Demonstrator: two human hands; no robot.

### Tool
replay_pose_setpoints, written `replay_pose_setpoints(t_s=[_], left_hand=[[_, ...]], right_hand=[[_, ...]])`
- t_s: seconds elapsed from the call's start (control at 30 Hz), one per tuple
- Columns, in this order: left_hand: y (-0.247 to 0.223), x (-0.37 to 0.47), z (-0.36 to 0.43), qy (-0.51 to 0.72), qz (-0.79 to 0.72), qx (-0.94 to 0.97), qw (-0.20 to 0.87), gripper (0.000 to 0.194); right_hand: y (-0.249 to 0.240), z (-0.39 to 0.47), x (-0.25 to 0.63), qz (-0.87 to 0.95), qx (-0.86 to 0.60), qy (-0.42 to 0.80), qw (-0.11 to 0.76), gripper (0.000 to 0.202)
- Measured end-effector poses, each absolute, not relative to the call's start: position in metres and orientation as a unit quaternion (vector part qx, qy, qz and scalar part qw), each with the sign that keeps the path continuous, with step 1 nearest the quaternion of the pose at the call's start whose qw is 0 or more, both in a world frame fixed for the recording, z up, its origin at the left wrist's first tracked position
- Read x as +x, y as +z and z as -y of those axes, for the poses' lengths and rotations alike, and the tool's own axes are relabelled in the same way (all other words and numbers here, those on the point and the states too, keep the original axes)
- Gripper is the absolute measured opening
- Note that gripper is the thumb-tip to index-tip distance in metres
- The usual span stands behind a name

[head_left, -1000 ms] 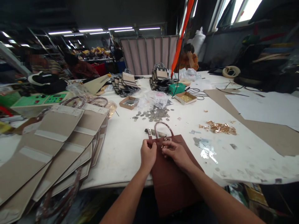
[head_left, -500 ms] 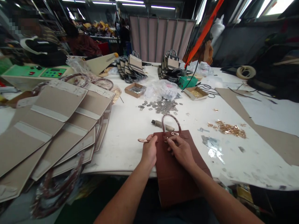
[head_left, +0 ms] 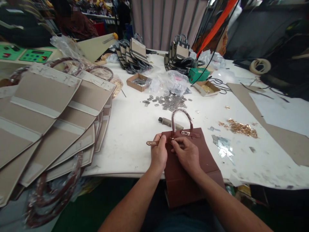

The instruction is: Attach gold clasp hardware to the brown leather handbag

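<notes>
A brown handbag panel (head_left: 183, 183) with one plastic-wrapped handle (head_left: 181, 111) leans over the table's front edge. My left hand (head_left: 159, 154) is closed on its upper left edge, thumb on top, with a narrow strap (head_left: 152, 143) sticking out to the left. That strap ends in a shiny metal plate. Just below the handle's left foot, the fingertips of my right hand (head_left: 187, 153) pinch a small gold-coloured metal piece (head_left: 172, 139); its exact shape is too small to tell. A metal clasp plate (head_left: 185, 132) sits on the panel's right strap.
Beige-backed panels (head_left: 53, 125) are stacked at left. Behind the bag lie a marker-like tool (head_left: 171, 123) and scattered metal plates (head_left: 172, 101). Gold fittings (head_left: 241, 128) and silver plates (head_left: 223, 146) lie to the right. Small boxes (head_left: 137, 82) and a green box (head_left: 198, 74) stand farther back.
The view has tipped downward. Both hands stay at the bag's top; the left strap end has turned slightly, and the right fingertips remain at the small metal piece.
</notes>
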State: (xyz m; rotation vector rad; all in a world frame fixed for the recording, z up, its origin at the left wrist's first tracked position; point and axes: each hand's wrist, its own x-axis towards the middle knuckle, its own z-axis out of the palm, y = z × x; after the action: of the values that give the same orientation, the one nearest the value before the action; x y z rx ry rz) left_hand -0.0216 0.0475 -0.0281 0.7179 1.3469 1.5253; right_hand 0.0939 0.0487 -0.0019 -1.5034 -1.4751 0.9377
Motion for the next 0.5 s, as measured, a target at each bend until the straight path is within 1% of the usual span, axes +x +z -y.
replay_pose_setpoints(t_s=[0.13,0.23,0.5], left_hand=[[-0.025,-0.023,-0.047,0.618,-0.535,0.329,0.473,0.023],[-0.021,-0.024,-0.045,0.617,-0.524,0.34,0.478,0.022],[-0.015,-0.024,-0.043,0.62,-0.521,0.338,0.479,0.022]], right_hand=[[-0.005,-0.052,0.093,0.649,-0.594,0.279,0.385,0.024],[-0.006,-0.054,0.094,0.685,-0.586,0.232,0.366,0.019],[-0.001,-0.055,0.09,0.705,-0.583,0.196,0.353,0.015]])
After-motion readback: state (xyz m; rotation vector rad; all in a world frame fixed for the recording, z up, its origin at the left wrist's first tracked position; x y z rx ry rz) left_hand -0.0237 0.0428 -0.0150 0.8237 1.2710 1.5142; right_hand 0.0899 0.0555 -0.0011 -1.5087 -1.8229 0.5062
